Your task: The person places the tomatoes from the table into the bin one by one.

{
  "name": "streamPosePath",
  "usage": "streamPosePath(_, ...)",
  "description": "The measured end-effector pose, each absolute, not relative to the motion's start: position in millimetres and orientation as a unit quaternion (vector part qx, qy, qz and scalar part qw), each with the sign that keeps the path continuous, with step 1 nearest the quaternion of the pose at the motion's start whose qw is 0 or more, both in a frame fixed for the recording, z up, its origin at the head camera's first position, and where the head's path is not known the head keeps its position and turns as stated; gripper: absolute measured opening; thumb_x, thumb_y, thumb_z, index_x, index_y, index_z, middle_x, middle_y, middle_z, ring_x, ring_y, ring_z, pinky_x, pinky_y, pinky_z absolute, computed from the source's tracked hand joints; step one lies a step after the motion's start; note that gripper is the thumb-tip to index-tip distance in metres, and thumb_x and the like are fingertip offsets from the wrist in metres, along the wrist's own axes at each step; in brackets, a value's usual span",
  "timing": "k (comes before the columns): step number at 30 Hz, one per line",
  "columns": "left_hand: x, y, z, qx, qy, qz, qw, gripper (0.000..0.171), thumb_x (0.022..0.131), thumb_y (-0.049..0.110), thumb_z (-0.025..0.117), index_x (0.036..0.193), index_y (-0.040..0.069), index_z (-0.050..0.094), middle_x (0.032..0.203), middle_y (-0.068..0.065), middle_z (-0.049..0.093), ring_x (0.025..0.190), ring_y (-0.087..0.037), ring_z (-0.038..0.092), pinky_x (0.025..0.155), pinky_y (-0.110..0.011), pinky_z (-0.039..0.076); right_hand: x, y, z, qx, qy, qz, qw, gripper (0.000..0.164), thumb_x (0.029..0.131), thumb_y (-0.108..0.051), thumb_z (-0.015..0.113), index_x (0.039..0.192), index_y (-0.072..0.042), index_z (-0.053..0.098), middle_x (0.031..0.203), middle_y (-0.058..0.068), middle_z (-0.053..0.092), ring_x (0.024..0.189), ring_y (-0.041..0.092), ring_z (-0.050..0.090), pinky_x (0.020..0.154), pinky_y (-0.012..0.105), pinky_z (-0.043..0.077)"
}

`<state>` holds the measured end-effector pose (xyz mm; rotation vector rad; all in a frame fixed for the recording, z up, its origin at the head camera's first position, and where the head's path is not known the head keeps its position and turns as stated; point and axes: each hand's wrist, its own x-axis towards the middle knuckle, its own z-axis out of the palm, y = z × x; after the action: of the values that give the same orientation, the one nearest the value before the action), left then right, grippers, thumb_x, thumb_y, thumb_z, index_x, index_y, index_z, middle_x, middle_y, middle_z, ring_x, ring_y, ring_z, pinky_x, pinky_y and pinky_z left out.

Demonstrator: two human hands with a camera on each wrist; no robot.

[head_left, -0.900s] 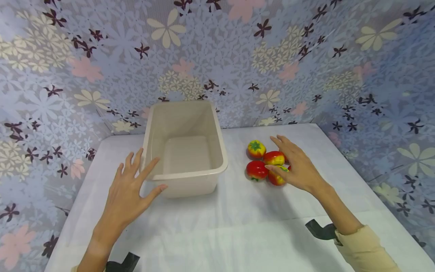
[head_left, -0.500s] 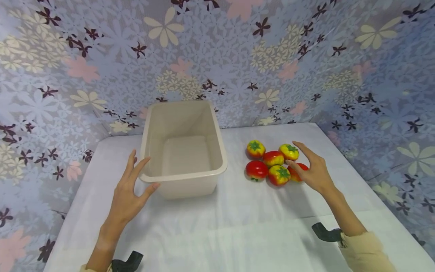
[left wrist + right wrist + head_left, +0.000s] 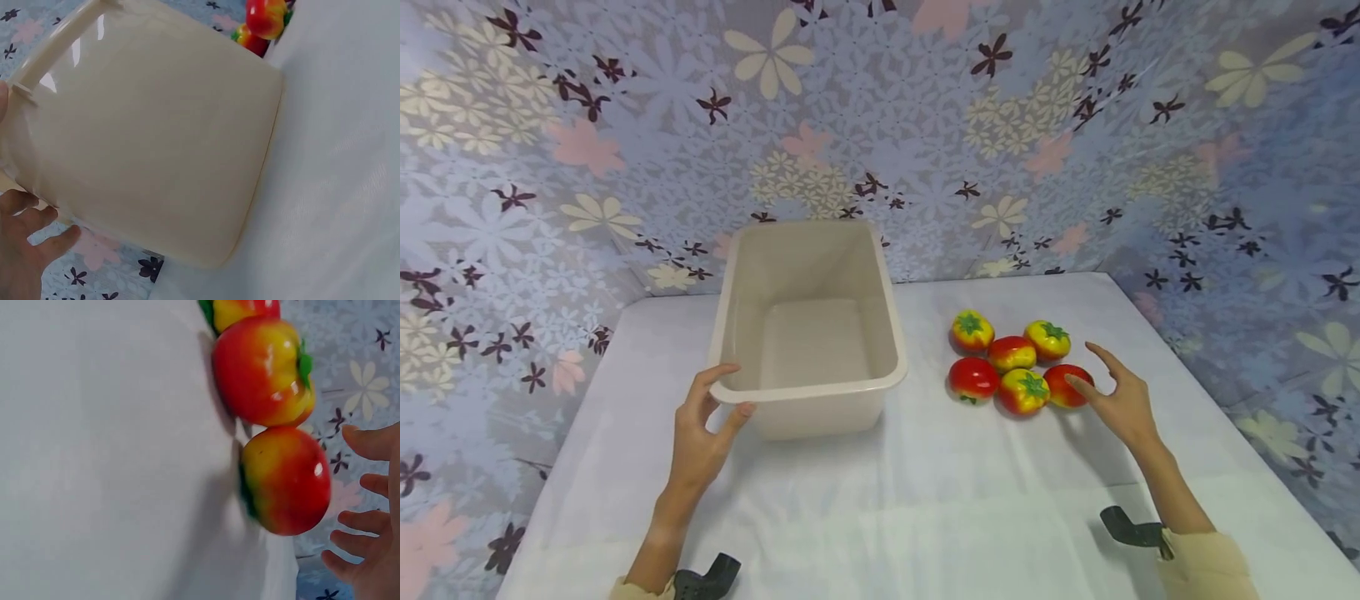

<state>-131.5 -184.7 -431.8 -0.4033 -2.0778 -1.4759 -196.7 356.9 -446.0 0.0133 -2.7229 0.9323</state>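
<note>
A deep beige plastic bin point(image 3: 816, 408) stands on the white-covered table, with nothing inside. My left hand point(image 3: 695, 442) grips its near left corner, index finger over the rim and thumb against the front. In the left wrist view, fingers of the left hand point(image 3: 22, 250) curl beside the bin's wall point(image 3: 150, 125). Several glossy red-and-yellow toy fruits with green leafy tops, like tomatoes or persimmons, lie clustered right of the bin. Just right of the rightmost toy fruit point(image 3: 1067, 386), my right hand point(image 3: 1126, 407) is spread. Its fingers point(image 3: 359, 544) stand apart from that fruit point(image 3: 287, 481).
Flower-patterned fabric point(image 3: 887, 125) rises behind the table and along both sides. Bare white cloth point(image 3: 925, 500) lies in front of the bin and fruits. Dark wrist mounts point(image 3: 1131, 529) sit at both cuffs.
My left hand has moved right and closed onto the bin's near corner. The right hand has drawn back to the right from above the fruits, uncovering those at the right of the cluster.
</note>
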Motion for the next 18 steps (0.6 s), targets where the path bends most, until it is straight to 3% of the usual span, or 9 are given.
streamPosePath(3,-133.2,-184.5,-434.0,-0.158,-0.760,-0.560,0.290,0.051,0.077,-0.015,0.067,0.126,-0.007,0.053,0.125,0.008,0.060,0.107,0.001,0.061,0.088,-0.012,0.050,-197.9,358.7,-453.2,0.001,-0.938,0.323,0.122,0.064,0.091,-0.028,0.068,0.144,-0.001,0.043,0.140,0.036,0.044,0.122,0.057,0.044,0.096,0.070,0.038)
streamPosePath(6,-134.0,-183.5,-434.9,-0.157,-0.754,-0.566,0.293,0.051,0.077,-0.016,0.066,0.125,-0.008,0.053,0.122,0.015,0.060,0.103,0.002,0.062,0.079,-0.012,0.053,-196.1,361.8,-458.9,0.008,-0.937,0.329,0.115,0.063,0.091,-0.024,0.068,0.142,0.002,0.043,0.141,0.035,0.044,0.125,0.055,0.044,0.096,0.065,0.041)
streamPosePath(13,-135.3,-183.2,-436.7,-0.163,-0.734,-0.587,0.302,0.050,0.077,-0.018,0.066,0.125,-0.010,0.052,0.123,0.010,0.060,0.105,-0.002,0.063,0.077,-0.015,0.055,-194.3,363.1,-467.8,0.008,-0.938,0.332,0.103,0.061,0.091,-0.022,0.068,0.142,0.003,0.044,0.138,0.033,0.049,0.122,0.052,0.050,0.091,0.049,0.047)
streamPosePath(18,-136.0,-182.2,-437.8,-0.166,-0.721,-0.600,0.304,0.050,0.078,-0.018,0.066,0.125,-0.010,0.052,0.123,0.006,0.061,0.104,-0.005,0.064,0.076,-0.016,0.056,-193.7,364.6,-471.0,-0.006,-0.933,0.351,0.081,0.062,0.093,-0.024,0.067,0.143,0.002,0.043,0.140,0.032,0.047,0.123,0.052,0.049,0.090,0.045,0.047)
